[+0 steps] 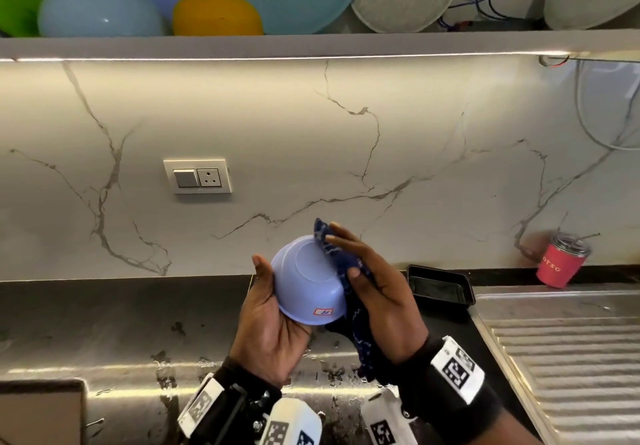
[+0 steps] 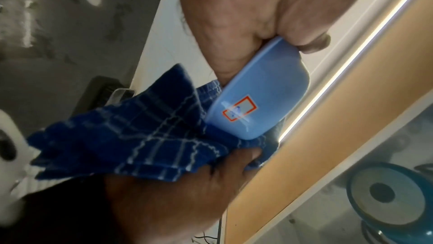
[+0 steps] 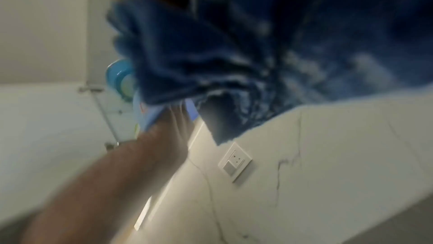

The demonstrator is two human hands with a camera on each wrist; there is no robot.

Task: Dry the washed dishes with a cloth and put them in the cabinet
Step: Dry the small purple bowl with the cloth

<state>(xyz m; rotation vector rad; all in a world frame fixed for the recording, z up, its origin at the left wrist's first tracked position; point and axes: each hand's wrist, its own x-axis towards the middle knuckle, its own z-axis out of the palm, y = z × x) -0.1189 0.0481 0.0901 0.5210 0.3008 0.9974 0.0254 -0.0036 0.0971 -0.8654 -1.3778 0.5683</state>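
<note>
A small lavender-blue bowl (image 1: 308, 283) with an orange-framed sticker is held bottom-up above the steel counter. My left hand (image 1: 273, 320) cups it from the left, thumb on its side, fingers hidden under it. My right hand (image 1: 367, 281) holds a dark blue checked cloth (image 1: 356, 316) against the bowl's right side, fingers lying over the cloth. In the left wrist view the bowl (image 2: 255, 98) sits against the cloth (image 2: 140, 140). The right wrist view is blurred; the cloth (image 3: 257, 48) fills its top.
The cabinet shelf (image 1: 311, 44) overhead carries blue plates, a yellow vase (image 1: 216, 11), a pale bowl and grey speckled plates. A black tray (image 1: 440, 288) and a red tumbler (image 1: 562, 261) stand at the wall on the right. The ribbed drainboard (image 1: 571, 358) lies right.
</note>
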